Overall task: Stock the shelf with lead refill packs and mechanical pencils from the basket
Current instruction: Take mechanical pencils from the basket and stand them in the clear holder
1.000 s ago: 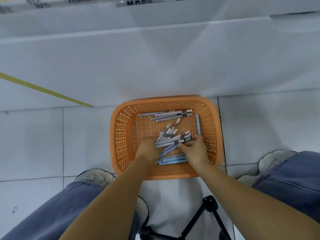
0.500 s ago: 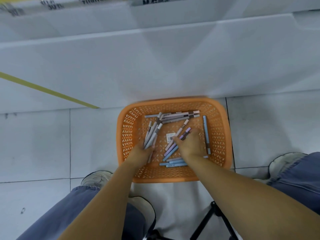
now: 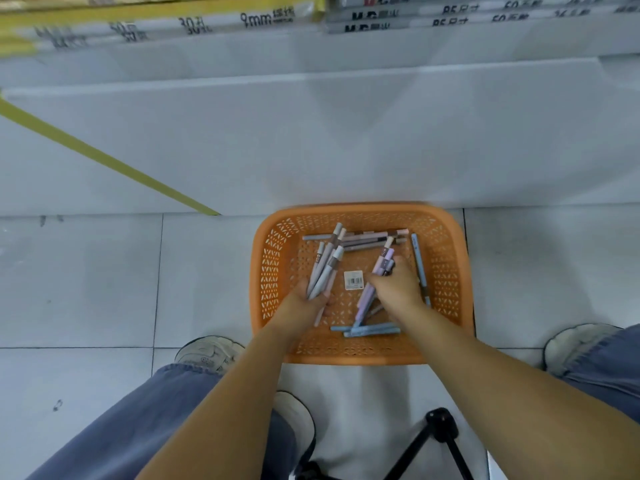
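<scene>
The left hand (image 3: 303,303) clamps a pencil bundle (image 3: 325,268) fanning out ahead. The right hand (image 3: 398,288) curls round purple pencils (image 3: 380,266).

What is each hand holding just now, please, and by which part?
The left hand grips a bunch of pencils near their lower ends; the right hand grips a few purple pencils around their middles.

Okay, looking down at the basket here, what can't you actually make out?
Head view only.
Barcode tag in the basket: print too small to read.
Purple pencils: the right hand covers their middles, so the count is unclear.
Grey pencils: lower parts hidden by the left hand.
Shelf boxes: blurred, cut by the top edge.
Tripod: cut by the bottom edge.
</scene>
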Motion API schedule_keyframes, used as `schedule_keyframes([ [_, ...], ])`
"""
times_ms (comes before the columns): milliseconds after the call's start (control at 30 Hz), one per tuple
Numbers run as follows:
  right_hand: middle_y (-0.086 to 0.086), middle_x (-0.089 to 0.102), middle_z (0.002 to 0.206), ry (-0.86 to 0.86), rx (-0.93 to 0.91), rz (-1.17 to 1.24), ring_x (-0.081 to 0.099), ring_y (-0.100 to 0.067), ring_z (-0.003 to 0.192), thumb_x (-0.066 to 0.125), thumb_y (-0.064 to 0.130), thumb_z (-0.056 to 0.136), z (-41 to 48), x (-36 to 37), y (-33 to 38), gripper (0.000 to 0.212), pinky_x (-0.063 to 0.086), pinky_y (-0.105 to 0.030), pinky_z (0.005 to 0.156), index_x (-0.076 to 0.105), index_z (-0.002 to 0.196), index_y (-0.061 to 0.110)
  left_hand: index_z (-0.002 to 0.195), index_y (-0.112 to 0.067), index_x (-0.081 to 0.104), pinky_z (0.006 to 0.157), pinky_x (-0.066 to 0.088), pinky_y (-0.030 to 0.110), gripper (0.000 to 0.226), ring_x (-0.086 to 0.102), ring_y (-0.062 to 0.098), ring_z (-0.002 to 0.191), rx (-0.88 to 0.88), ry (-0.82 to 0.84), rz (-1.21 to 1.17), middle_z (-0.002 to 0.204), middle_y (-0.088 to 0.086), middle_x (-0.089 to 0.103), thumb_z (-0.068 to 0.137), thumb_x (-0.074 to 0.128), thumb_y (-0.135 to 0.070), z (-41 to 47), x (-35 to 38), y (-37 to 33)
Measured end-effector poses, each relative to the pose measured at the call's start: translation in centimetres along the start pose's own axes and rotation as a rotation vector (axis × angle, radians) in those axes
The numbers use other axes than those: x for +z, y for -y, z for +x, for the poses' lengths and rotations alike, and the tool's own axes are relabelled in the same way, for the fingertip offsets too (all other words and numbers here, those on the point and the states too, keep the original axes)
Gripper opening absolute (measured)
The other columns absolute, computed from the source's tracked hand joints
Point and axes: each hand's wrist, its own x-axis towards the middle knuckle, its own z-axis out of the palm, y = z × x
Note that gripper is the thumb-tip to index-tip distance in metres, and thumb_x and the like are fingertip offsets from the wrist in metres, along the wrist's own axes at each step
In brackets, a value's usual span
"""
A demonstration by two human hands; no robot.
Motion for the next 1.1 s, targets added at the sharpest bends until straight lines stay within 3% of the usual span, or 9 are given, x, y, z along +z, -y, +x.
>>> schedule_keyframes([
  [133,0.002,0.064,0.106,0.280,-0.078,0.147,0.065,-0.018,0.092,0.064,0.013,0.091,-1.1,-4.2,2.2,0.037,0.055,-0.039,0.078,0.051,0.122,0.028,0.119,-0.026,0.059,0.086,0.058,0.039,0.019,0.066,0.019,0.091,0.083,0.044,-0.031,0.095,0.002,0.070,0.100,0.058,-0.031,-1.8,0.8,-2.2],
  [267,0.007,0.070,0.100,0.327,-0.258,0.183,0.068,-0.015,0.096,0.069,0.017,0.082,-3.3,-7.1,5.1,0.039,0.054,-0.027,0.075,0.056,0.116,0.030,0.127,-0.033,0.058,0.080,0.055,0.034,0.025,0.062,0.017,0.089,0.237,0.136,-0.047,0.102,0.011,0.073,0.102,0.057,-0.030,-4.8,2.1,-5.5],
  [467,0.006,0.073,0.102,0.318,-0.500,0.201,0.069,-0.014,0.099,0.076,0.039,0.063,-8.5,-10.3,9.2,0.043,0.056,-0.040,0.084,0.061,0.103,0.045,0.130,-0.026,0.058,0.085,0.053,0.016,0.029,0.068,0.003,0.105,0.434,0.129,-0.082,0.113,-0.014,0.073,0.103,0.054,-0.016,-10.6,2.5,-10.2],
  [633,0.005,0.073,0.104,0.349,-0.663,0.264,0.069,-0.008,0.097,0.069,0.016,0.085,-13.2,-12.4,12.1,0.037,0.055,-0.021,0.079,0.057,0.106,0.044,0.137,-0.028,0.050,0.097,0.053,0.025,0.035,0.064,0.008,0.115,0.568,0.088,-0.033,0.125,-0.006,0.068,0.104,0.053,-0.021,-15.2,2.0,-13.3],
  [800,0.011,0.065,0.118,0.302,-0.773,0.323,0.066,-0.002,0.099,0.051,0.018,0.100,-17.4,-13.1,15.6,0.035,0.054,-0.020,0.080,0.042,0.124,0.041,0.120,-0.049,0.050,0.074,0.052,0.007,0.025,0.066,-0.014,0.093,0.700,0.068,-0.043,0.100,-0.035,0.071,0.104,0.052,-0.029,-20.0,2.1,-16.4],
  [867,0.003,0.059,0.132,0.292,-0.802,0.329,0.064,-0.015,0.111,0.046,0.022,0.102,-18.8,-13.1,16.7,0.038,0.052,-0.038,0.096,0.037,0.130,0.046,0.131,-0.049,0.047,0.091,0.057,0.026,0.034,0.068,0.004,0.109,0.726,0.070,-0.061,0.118,-0.018,0.072,0.105,0.051,-0.028,-21.3,2.3,-17.4],
  [933,0.004,0.065,0.125,0.282,-0.833,0.356,0.067,-0.015,0.107,0.044,0.025,0.103,-20.0,-13.2,17.6,0.038,0.055,-0.034,0.091,0.037,0.127,0.052,0.140,-0.042,0.044,0.096,0.056,0.045,0.039,0.070,0.020,0.109,0.737,0.083,-0.105,0.124,-0.001,0.071,0.105,0.050,-0.026,-22.5,2.2,-18.1],
  [1000,0.008,0.074,0.105,0.311,-0.847,0.370,0.071,-0.010,0.096,0.042,0.025,0.103,-20.8,-13.5,18.1,0.034,0.057,-0.024,0.078,0.039,0.124,0.052,0.140,-0.045,0.043,0.096,0.056,0.050,0.040,0.071,0.024,0.109,0.742,0.122,-0.150,0.124,0.001,0.071,0.104,0.052,-0.029,-23.4,2.0,-18.5],
  [1100,-0.001,0.075,0.101,0.396,-0.819,0.380,0.072,-0.017,0.097,0.045,0.024,0.102,-21.9,-14.6,19.0,0.027,0.058,-0.034,0.083,0.048,0.129,0.030,0.134,-0.045,0.048,0.095,0.056,0.052,0.034,0.070,0.026,0.111,0.703,0.207,-0.209,0.122,0.004,0.072,0.103,0.052,-0.032,-24.4,1.6,-19.0],
])
